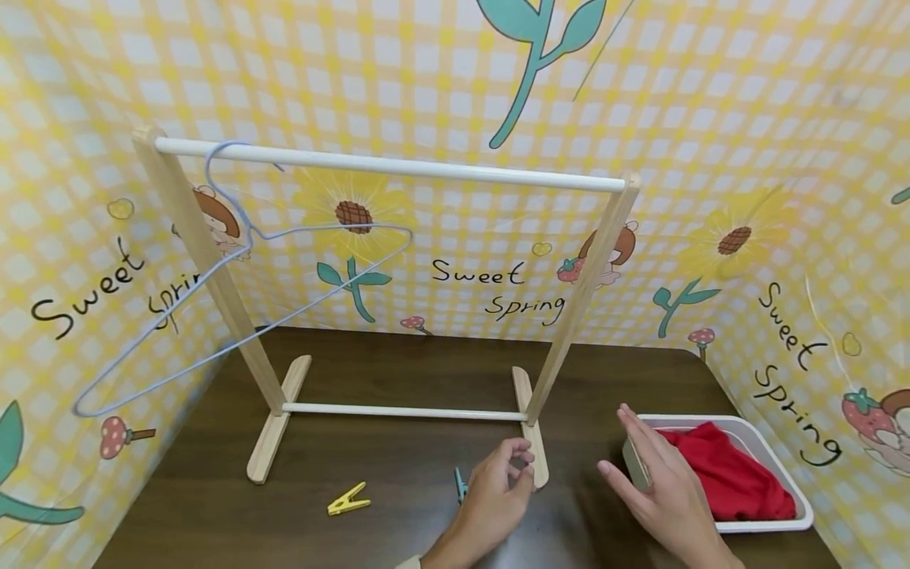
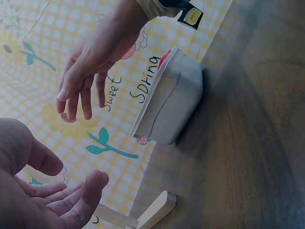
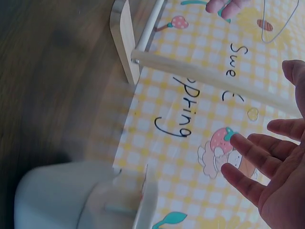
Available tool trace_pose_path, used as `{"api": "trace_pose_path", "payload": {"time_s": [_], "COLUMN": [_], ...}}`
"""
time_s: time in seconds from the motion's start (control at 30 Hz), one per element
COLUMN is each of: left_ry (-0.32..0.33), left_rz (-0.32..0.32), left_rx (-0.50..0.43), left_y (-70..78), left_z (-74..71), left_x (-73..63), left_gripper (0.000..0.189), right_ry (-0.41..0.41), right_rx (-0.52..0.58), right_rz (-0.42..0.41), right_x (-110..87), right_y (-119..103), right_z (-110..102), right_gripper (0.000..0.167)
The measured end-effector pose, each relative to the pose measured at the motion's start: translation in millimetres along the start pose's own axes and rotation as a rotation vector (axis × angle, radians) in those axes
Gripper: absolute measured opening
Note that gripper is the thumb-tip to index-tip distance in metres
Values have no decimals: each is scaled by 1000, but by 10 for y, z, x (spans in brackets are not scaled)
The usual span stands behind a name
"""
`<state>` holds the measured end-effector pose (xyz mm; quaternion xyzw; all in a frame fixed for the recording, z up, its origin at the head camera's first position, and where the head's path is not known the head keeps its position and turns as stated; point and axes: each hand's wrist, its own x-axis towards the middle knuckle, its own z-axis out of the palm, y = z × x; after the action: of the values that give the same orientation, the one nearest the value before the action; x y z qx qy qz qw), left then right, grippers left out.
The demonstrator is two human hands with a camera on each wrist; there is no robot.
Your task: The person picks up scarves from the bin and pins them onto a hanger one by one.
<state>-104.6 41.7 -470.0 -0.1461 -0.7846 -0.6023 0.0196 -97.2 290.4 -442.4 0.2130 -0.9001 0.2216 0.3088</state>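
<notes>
My left hand (image 1: 495, 488) hovers above the table near the rack's right foot, its fingers loosely bent around nothing. My right hand (image 1: 664, 494) is held over the left side of a white basin (image 1: 764, 525), fingers extended and thumb apart, holding nothing. A red cloth (image 1: 735, 474) lies crumpled in that basin. A blue wire hanger (image 1: 242, 345) hangs from the left end of the white top bar on a wooden rack (image 1: 391, 164). Partly hidden behind my left hand is a teal clothespin (image 1: 460, 484). Farther left on the table lies a yellow clothespin (image 1: 348, 499).
The rack's wooden feet (image 1: 279, 419) stand on the dark brown table (image 1: 405, 375), joined by a low white bar (image 1: 405, 412). A yellow checked cloth backdrop (image 1: 462, 229) printed with flowers and lettering surrounds the table at the back and sides.
</notes>
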Motion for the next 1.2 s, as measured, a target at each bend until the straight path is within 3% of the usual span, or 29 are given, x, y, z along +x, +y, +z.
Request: {"api": "trace_pose_path", "payload": {"time_s": [0.23,0.53,0.9,1.2], "left_ry": [15,-18,-17,-23], "left_rz": [43,39,-11,4], "left_rx": [26,-39,-27,-32], "left_y": [-30,-49,-42,-66], "left_z": [83,211,301,363], "left_x": [11,23,47,35], "left_gripper": [26,29,28,25], "right_ry": [56,84,75,75], "right_rx": [-12,-28,-94,-116], "right_rz": [24,49,139,201], "right_x": [-5,-31,-21,-54], "right_y": [76,177,302,364], "right_z": [-54,-126,-211,-272], "right_gripper": [85,81,82,81]}}
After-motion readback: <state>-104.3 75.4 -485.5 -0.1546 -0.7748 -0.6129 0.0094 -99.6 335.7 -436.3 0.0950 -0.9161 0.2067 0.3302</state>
